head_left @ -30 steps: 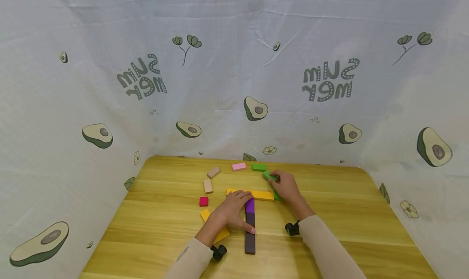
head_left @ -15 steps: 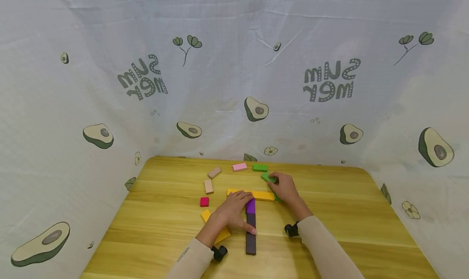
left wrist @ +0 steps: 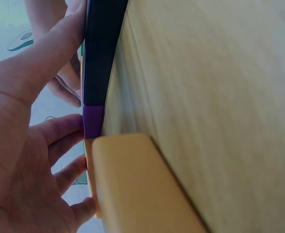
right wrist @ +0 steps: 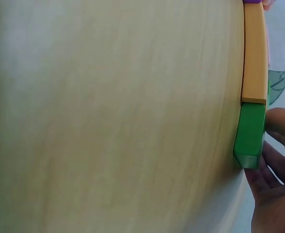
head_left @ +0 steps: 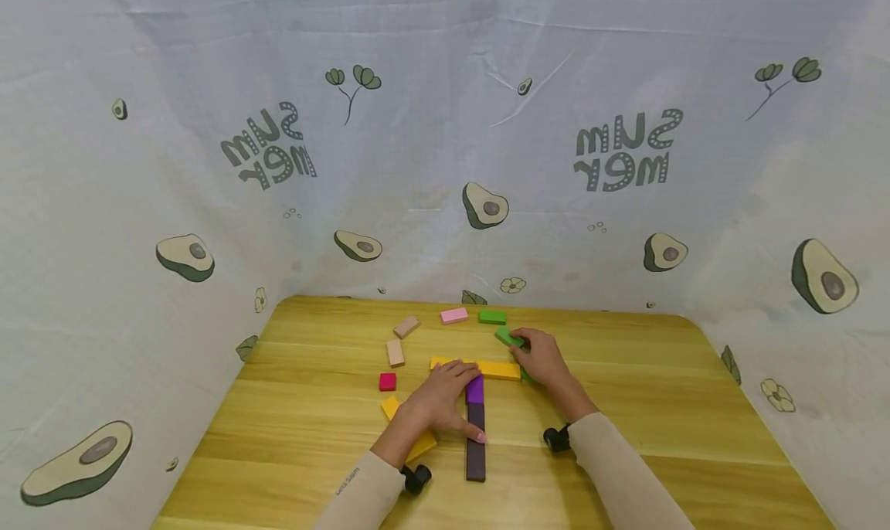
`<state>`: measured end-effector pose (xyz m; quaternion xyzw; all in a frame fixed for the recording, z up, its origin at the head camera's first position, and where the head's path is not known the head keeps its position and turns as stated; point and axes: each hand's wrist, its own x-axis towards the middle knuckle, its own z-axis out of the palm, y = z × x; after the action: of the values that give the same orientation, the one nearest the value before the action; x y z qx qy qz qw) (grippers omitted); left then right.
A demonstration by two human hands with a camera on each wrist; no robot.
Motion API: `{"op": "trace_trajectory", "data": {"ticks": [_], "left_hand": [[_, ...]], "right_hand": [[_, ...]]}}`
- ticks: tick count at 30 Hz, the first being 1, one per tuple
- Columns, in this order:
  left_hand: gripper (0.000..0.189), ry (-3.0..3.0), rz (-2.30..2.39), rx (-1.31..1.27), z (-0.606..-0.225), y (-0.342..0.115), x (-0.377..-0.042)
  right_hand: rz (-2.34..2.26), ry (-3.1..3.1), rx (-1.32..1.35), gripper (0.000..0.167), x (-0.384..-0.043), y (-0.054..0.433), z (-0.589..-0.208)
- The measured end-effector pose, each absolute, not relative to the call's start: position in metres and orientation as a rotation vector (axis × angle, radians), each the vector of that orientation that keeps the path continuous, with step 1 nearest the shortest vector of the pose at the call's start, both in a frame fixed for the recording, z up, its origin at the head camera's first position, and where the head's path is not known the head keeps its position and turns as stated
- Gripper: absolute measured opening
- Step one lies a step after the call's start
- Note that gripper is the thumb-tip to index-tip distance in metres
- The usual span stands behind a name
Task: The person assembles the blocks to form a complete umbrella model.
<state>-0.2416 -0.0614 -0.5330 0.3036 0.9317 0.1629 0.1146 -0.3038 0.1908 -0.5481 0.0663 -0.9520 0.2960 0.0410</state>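
In the head view my left hand lies spread over a row of blocks. Its fingertips reach the purple block and the long yellow bar, while the thumb rests on the dark blocks lined up below. My right hand pinches a light green block between thumb and fingers, beyond the yellow bar's right end. Another green block adjoins that end in the right wrist view; in the head view the right hand partly hides it. Under the left wrist lies a yellow block, partly covered.
Toward the back lie a green block and a pink block. Tan blocks and a small red block stand to the left. A patterned cloth hangs behind the wooden table.
The light green block in my right hand has shifted very slightly to the left. My left hand stays in place on the blocks.
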Motion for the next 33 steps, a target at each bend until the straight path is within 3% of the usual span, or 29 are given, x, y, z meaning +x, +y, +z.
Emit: {"op": "trace_trajectory", "data": {"ticks": [33], "left_hand": [[0.115,2.734,0.494,0.888,-0.5334,-0.061,-0.2401]], "right_hand": [[0.94,-2.883,0.144,0.037,-0.2997,0.1917,-0.5504]]}}
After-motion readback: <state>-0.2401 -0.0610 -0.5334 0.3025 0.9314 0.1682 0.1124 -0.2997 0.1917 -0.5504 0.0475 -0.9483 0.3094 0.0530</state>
